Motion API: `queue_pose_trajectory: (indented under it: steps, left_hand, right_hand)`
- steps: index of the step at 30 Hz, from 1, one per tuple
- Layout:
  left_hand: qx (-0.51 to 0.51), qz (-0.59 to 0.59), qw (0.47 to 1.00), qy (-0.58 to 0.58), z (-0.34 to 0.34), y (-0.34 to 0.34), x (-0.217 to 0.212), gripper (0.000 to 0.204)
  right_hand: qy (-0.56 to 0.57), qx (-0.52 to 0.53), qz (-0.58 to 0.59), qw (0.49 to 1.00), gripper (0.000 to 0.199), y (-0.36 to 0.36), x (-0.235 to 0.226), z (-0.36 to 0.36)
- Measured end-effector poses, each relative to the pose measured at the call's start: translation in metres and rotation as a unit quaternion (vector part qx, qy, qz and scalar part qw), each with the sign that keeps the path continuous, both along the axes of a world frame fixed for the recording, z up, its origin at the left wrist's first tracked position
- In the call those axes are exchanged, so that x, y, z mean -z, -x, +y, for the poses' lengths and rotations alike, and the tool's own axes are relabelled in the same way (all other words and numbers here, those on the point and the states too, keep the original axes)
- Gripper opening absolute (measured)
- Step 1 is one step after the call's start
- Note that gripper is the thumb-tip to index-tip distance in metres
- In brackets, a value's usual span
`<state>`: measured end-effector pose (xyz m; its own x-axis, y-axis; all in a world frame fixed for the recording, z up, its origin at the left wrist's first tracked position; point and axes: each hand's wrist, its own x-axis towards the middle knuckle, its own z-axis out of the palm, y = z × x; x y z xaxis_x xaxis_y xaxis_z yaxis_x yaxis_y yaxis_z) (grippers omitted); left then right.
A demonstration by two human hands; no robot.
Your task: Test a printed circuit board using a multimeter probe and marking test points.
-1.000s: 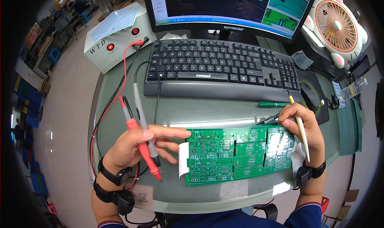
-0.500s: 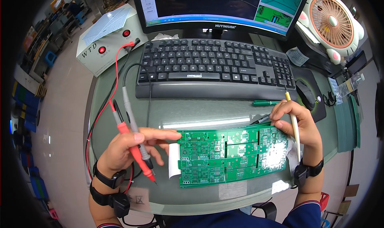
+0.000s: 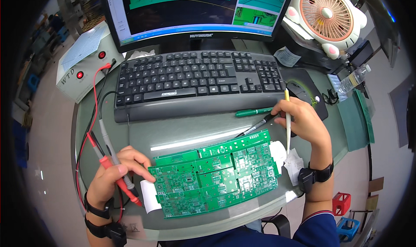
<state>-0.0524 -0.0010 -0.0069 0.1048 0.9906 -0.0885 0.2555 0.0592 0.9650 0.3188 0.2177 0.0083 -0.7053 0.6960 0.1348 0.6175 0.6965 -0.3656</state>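
Below the lettered monitor (image 3: 195, 14), left hand (image 3: 113, 174) grips two probes (image 3: 125, 187), right hand (image 3: 302, 120) a white stick (image 3: 288, 134)

circuit boards (image 3: 215, 187): glossy | keyboard (image 3: 203, 103): matt plastic | sleeve (image 3: 318, 230): cloth

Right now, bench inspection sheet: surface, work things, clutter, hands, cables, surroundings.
Surface: green desk, light reflected in it.
Work things: overlapping green circuit boards; white paper at left edge.
Clutter: green pen, black pen, keyboard, mouse, bottle.
Left hand: holds red probe and grey probe.
Right hand: holds pale stick; contact with black pen unclear.
Cables: red lead runs to white box; black lead loops by keyboard.
Surroundings: monitor, fan, red stool.
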Motion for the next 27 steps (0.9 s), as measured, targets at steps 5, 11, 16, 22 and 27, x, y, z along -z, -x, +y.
queue_pose_trajectory:
  steps: [5, 11, 16, 22, 27]
  left_hand:
    - [-0.011, -0.016, 1.0, 0.015, -0.004, -0.001, 0.0, 0.054]
    - [-0.036, -0.037, 0.999, -0.005, -0.004, 0.009, 0.001, 0.057]
    - [-0.066, -0.311, 0.944, -0.084, -0.013, 0.002, 0.0, 0.06]
    - [0.055, -0.321, 0.942, -0.081, -0.025, -0.013, -0.01, 0.06]
    - [0.15, -0.267, 0.95, -0.06, -0.027, -0.03, -0.016, 0.056]
  right_hand:
    - [-0.035, -0.024, -0.065, 0.997, 0.023, 0.008, 0.006, -0.002]
    - [-0.072, -0.048, -0.075, 0.993, 0.027, -0.006, 0.004, 0.004]
    - [0.128, 0.047, 0.088, 0.987, 0.033, -0.021, -0.051, -0.015]
    - [0.416, -0.136, 0.34, 0.833, 0.029, 0.093, -0.06, -0.094]
    - [0.455, -0.165, 0.284, 0.828, 0.024, 0.142, -0.045, -0.131]
